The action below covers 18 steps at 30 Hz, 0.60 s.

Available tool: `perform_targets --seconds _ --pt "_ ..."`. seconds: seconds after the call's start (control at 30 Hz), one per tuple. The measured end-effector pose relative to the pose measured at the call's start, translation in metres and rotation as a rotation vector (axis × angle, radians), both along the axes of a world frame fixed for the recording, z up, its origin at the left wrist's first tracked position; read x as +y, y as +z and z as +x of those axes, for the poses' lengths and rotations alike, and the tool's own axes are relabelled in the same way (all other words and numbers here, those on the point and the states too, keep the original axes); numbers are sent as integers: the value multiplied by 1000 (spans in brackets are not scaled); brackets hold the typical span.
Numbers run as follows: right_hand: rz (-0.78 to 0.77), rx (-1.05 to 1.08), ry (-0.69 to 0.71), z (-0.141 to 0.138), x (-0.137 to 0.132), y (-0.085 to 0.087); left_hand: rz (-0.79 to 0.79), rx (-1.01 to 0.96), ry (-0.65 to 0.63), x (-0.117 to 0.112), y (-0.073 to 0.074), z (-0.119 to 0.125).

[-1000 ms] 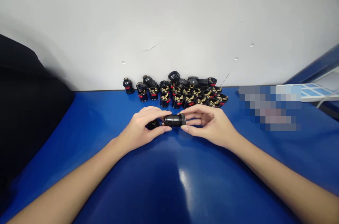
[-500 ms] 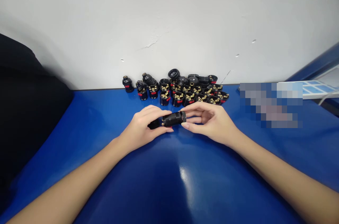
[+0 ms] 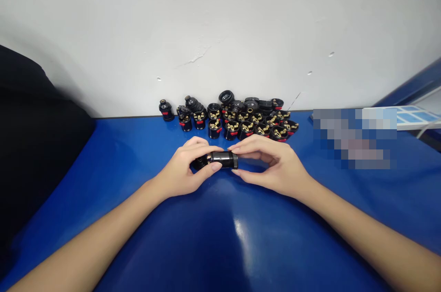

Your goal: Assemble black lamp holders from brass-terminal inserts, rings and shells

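Between my two hands, a black lamp socket lies sideways just above the blue table. My left hand is closed around its left part, thumb at the front and fingers behind; brass bits show beside the thumb. Another dark piece sits inside that palm, partly hidden, and I cannot tell whether it is joined to the socket. A ridged black ring forms the socket's right end. The thumb and fingertips of my right hand pinch this ring.
Several open black socket bodies with brass contacts and red switches stand in rows behind my hands. Black caps lie among them by the white wall. One capped socket stands at the left. Dark cloth borders the table's left side.
The socket has shifted slightly left and become more level. Its ring now sits against the body, where a tilt and gap showed before. My right fingers have moved left with it.
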State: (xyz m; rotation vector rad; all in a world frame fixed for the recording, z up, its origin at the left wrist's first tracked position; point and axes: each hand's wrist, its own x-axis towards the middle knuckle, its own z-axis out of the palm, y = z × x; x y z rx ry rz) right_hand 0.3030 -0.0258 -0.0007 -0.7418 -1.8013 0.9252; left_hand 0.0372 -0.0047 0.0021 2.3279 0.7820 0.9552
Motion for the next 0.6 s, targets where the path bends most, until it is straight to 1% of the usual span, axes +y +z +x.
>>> perform_targets --seconds 0.1,0.23,0.4,0.5,0.6 --pt "-37 15 -11 0 -1 1 -6 -12 1 0 -1 1" --pt "-176 52 -23 -1 -2 2 54 -39 -25 2 -3 1" --pt "-337 87 -27 -1 3 3 137 -88 -10 2 -3 3" --pt "-379 83 -41 1 6 4 200 -103 24 1 -3 5" --pt "-401 67 -53 2 7 4 237 -58 72 0 -5 5"
